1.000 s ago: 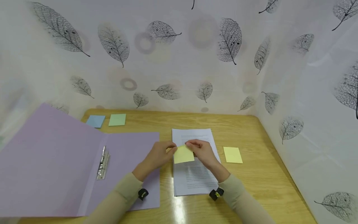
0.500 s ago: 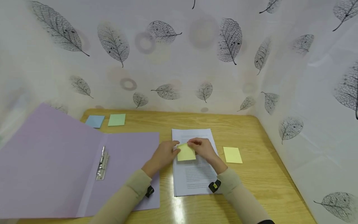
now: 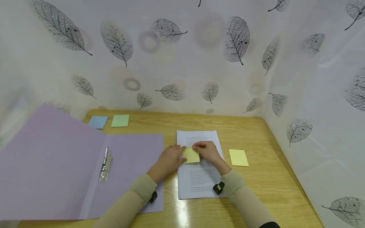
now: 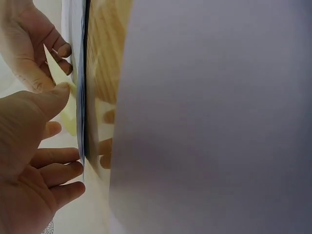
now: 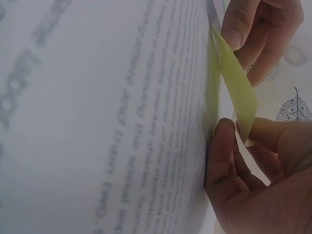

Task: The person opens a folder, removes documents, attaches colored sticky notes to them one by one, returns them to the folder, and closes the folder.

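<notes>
Over a stack of printed paper (image 3: 196,186), my right hand (image 3: 210,153) pinches the upper right corner of a yellow sticky note (image 3: 191,155). The note is tilted and bends up from the page in the right wrist view, where the thumb and a finger hold its end. My left hand (image 3: 167,161) lies at the stack's left side. Its thumb touches the note (image 4: 59,78) in the left wrist view, while its other fingers are spread against the edge of the papers. How much of the note's underside meets the page cannot be seen.
An open purple folder (image 3: 134,152) with a metal lever clip (image 3: 105,167) lies on the left, its cover raised. A yellow sticky pad (image 3: 238,157) is right of the papers. Blue (image 3: 98,122) and green (image 3: 120,120) pads sit at the back left. A leaf-print curtain (image 3: 182,63) surrounds the table.
The note has moved slightly right over the page, still pinched by my right hand. My left hand has moved right, its fingers going from near the note's left corner to resting on the papers.
</notes>
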Demonstrator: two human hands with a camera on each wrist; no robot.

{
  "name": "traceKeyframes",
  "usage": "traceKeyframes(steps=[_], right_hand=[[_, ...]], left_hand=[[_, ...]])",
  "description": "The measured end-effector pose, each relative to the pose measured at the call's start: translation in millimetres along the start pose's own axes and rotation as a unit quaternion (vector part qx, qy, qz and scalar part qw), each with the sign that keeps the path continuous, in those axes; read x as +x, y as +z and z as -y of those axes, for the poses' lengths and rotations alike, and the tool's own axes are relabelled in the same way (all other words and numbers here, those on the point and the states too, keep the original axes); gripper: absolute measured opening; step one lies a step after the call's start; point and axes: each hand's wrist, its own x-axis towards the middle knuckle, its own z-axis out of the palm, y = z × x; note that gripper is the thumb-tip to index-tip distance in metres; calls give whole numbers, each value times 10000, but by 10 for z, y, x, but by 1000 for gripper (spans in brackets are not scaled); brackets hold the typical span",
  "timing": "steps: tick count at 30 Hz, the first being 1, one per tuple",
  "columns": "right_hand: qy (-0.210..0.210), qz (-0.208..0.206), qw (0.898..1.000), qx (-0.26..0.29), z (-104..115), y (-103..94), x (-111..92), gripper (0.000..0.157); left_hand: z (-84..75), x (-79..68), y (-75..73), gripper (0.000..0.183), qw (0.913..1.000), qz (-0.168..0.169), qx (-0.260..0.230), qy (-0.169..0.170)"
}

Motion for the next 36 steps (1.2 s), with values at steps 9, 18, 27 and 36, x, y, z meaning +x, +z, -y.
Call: traceKeyframes(steps=[9,18,27,36], right_hand=[[-288,-179,9982,-488,-25,31,12,17],[-627,-432,9944,-728,-4,46,-4,17],[-1665,-397,9342,-3130,77,55,-186,27],[-1951,578,8781,-4331,47,82,-380,52]], left_hand=[[-35,15,36,68,9963,616,598,43],[-27,17,45,69,9936,686,894,-70],[14,30,81,73,9901,811,1146,-38],[12,34,33,68,9909,1003,894,-112]])
